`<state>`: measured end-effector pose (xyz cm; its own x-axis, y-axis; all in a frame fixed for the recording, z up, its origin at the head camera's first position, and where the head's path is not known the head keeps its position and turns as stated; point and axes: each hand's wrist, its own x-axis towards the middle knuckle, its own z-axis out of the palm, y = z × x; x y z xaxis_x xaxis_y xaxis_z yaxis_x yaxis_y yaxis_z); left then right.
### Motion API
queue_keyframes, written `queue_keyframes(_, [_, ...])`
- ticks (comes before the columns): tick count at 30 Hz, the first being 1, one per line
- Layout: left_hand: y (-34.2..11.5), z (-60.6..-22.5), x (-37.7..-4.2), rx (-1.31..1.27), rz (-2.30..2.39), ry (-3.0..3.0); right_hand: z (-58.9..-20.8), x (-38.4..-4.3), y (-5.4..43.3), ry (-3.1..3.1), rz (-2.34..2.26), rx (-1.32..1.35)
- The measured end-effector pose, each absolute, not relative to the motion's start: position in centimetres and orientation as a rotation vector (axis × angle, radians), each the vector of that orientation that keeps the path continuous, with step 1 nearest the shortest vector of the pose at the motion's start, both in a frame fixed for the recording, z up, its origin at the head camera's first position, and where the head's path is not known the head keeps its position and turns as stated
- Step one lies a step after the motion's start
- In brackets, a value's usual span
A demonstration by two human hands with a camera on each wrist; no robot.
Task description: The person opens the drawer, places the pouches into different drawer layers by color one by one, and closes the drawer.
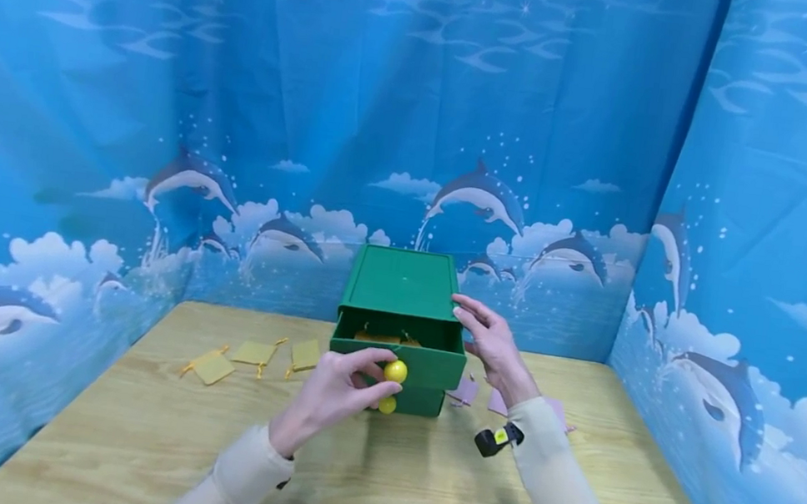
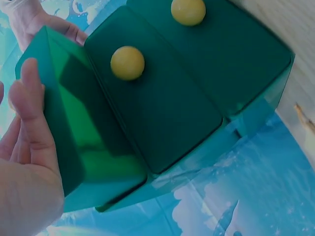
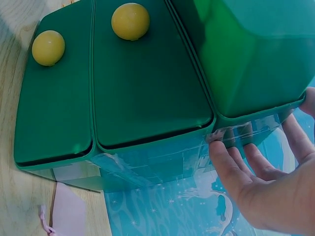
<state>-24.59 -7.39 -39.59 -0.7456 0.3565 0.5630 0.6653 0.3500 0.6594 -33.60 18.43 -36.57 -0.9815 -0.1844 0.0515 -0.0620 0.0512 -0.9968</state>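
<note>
Pale sleeves [image 1: 567,482] reach over the light wood-grained tabletop [image 1: 124,436] toward a green drawer unit [image 1: 403,281], from its near side. At the unit's front, the left hand [image 1: 336,387] has its grip clamped on the yellow knob [image 1: 396,370] of the top drawer [image 1: 430,366], which juts out of the unit; the left wrist view hides that knob, so the pinch is judged from the head view. Against the unit's right side rests the right hand [image 1: 494,343], its grip apart, fingers extended along the wall. Inside the top drawer lies something tan, too obscured to identify. Yellow drawstring pouches [image 1: 211,367] lie left of the unit, purple pouches [image 1: 464,391] to its right. Behind the unit and to both sides of it hang blue curtains [image 1: 320,65] printed with leaping dolphins, clouds and rippling water.
</note>
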Motion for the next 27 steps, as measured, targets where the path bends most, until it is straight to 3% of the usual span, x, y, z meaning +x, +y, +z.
queue_keyframes(27, [-6.0,-41.5,-26.8,-0.789,-1.307,-2.095,-36.7,-33.7,18.6,2.228,-2.075,-0.254])
